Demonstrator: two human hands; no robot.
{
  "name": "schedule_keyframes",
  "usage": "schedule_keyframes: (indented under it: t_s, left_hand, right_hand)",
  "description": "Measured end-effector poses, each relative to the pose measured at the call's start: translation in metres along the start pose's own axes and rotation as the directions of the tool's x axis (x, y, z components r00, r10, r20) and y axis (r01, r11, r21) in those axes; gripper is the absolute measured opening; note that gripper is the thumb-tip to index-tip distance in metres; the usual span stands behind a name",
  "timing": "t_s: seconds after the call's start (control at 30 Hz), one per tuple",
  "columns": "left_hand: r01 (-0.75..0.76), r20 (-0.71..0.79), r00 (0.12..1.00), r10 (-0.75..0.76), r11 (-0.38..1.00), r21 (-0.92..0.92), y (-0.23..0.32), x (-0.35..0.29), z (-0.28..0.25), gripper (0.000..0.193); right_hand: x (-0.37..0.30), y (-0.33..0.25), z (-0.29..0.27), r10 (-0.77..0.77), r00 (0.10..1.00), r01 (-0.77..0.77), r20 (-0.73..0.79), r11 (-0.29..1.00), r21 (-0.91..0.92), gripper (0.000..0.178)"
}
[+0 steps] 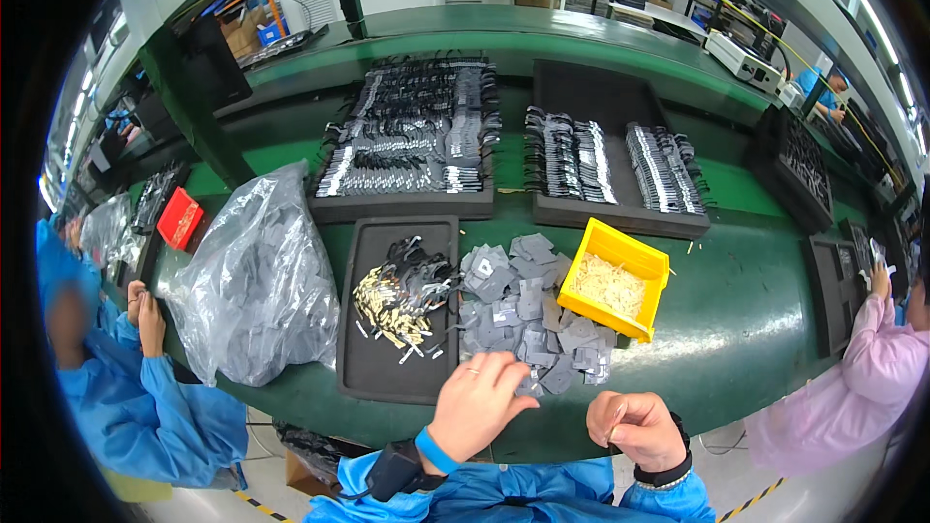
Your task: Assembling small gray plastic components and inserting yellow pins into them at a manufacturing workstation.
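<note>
My left hand (480,405) hovers at the right front corner of a shallow black tray (392,385), palm down, fingers loosely spread and nothing visible in them. In that tray lies a pile of small parts with gold-coloured ends (387,315) and black leads. Just beyond my left hand, flat grey pieces (528,305) are heaped on the green bench. My right hand (637,434) is near the bench's front edge, thumb and fingertips pinched together. Something tiny and dark may show below that pinch, too small to name. A yellow bin (635,327) of small pale pieces (610,286) stands beyond it.
A clear plastic bag (262,281) full of grey pieces sits left of the tray. Behind stand two black foam trays (407,205) (620,216) with rows of assembled parts. A red box (179,219) is farther left. Co-workers sit at left (145,407) and right (843,397).
</note>
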State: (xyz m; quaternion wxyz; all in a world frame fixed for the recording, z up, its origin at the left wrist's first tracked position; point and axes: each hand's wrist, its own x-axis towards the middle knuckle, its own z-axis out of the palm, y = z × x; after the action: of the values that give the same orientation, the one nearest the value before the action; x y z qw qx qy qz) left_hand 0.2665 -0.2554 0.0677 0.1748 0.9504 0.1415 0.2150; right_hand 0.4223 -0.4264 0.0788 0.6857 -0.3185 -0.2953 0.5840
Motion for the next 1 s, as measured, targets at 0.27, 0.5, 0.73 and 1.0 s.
schedule_keyframes:
  t_s: [0.27, 0.5, 0.73, 1.0]
  left_hand:
    - [0.09, 0.036, 0.995, -0.094, 0.992, 0.092, -0.005, -0.001, 0.005, 0.038]
    - [0.219, -0.123, 0.953, -0.278, 0.907, -0.36, -0.004, -0.007, -0.008, 0.021]
    - [0.251, 0.284, 0.816, -0.503, -0.134, -0.959, 0.004, -0.023, -0.013, 0.02]
    - [0.252, 0.175, 0.925, -0.337, 0.201, -0.946, 0.006, -0.044, -0.026, 0.038]
  right_hand:
    - [0.015, 0.014, 0.017, 0.146, 0.989, -0.146, 0.023, 0.989, -0.005, 0.003]
    - [0.015, 0.022, 0.027, 0.194, 0.98, -0.196, 0.041, 0.98, 0.032, 0.005]
    - [0.027, 0.024, 0.044, 0.129, 0.989, -0.129, 0.07, 0.992, 0.003, 0.011]
    - [0.04, 0.03, 0.051, 0.139, 0.98, -0.134, -0.143, 0.99, 0.038, 0.011]
